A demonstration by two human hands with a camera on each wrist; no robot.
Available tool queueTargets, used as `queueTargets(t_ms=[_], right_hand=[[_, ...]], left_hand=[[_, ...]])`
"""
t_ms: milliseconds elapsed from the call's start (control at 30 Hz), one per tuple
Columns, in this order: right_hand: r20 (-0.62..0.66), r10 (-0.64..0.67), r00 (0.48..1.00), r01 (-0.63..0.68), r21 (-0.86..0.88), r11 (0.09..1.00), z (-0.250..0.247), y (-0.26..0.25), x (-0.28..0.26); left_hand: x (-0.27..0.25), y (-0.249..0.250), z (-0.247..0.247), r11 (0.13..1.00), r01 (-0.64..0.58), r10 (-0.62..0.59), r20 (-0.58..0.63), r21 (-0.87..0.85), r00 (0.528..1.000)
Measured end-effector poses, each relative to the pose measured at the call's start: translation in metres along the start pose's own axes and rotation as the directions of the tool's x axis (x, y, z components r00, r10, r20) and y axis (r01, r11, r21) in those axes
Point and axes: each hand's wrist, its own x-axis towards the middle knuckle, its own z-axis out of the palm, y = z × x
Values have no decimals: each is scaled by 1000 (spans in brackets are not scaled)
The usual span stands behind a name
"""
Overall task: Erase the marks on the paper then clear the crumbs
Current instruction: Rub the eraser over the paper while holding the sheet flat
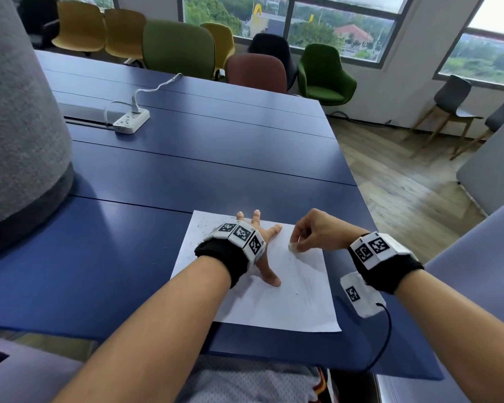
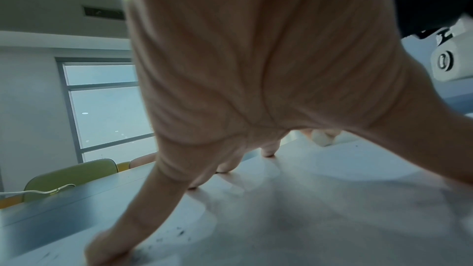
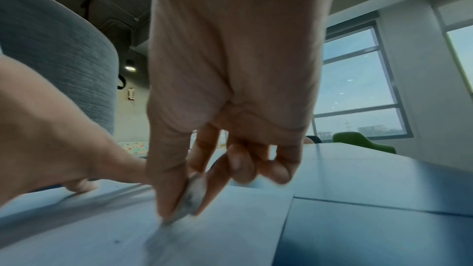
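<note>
long dark-blue table [image 1: 216, 158] carries white rectangular paper sheet [image 1: 297, 292] at its near edge | left hand [image 1: 262, 242] flat, fingers splayed, pressing paper's far-left part | right hand [image 1: 312, 231] pinches small white eraser [image 1: 293, 247] onto paper near far-right corner | left wrist view alone shows dark crumbs [image 2: 179, 233] by little finger

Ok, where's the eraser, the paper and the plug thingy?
eraser [image 1: 293, 246], head view, its white end under the right hand.
paper [image 1: 291, 301], head view, bare middle.
power strip [image 1: 131, 120], head view, its top face.
</note>
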Motion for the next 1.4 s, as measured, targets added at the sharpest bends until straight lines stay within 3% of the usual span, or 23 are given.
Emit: queueTargets(t_ms=[67, 200, 333, 467, 500, 633, 767, 800, 933, 1100, 1233, 1400], right_hand=[[34, 11, 999, -10, -20, 1000, 0, 0, -1], [-158, 38, 987, -30, 55, 998, 1, 9, 0], [38, 13, 999, -14, 38, 999, 0, 5, -8], [-132, 31, 991, -24, 58, 998, 0, 10, -2], [-126, 27, 992, -20, 57, 998, 2, 11, -3], [102, 32, 994, -31, -10, 999, 1, 6, -10], [-119, 33, 992, -28, 47, 999, 1, 10, -6], [-118, 25, 993, -19, 53, 998, 2, 9, -7], [188, -2, 982, 4, -12, 1000, 4, -1, -22], [20, 12, 1000, -13, 64, 998, 9, 1, -23], [248, -26, 968, 34, -25, 999, 15, -7, -34], [41, -5, 999, 3, 46, 999, 17, -5, -32]], left_hand=[[-1, 0, 0, 1000, 1, -1, -1, 4, 1000], [0, 1, 1, 1000, -5, 5, -4, 0, 1000], [-1, 1, -1, 1000, -1, 1, 5, 6, 1000], [-2, 1, -2, 1000, -5, 5, 7, 0, 1000], [-2, 1, -2, 1000, -6, 6, 8, -1, 1000], [-3, 1, -1, 1000, -3, 3, 11, 2, 1000], [-2, 1, -3, 1000, -1, 1, 19, 3, 1000], [-2, 1, -3, 1000, 0, 0, 20, 5, 1000], [-5, 2, -4, 1000, 2, -2, 18, 9, 1000], [-6, 2, -5, 1000, -5, 5, 28, -2, 1000], [-6, 3, -5, 1000, 5, -5, 30, 12, 1000], [-7, 3, -6, 1000, -6, 6, 25, 5, 1000]])
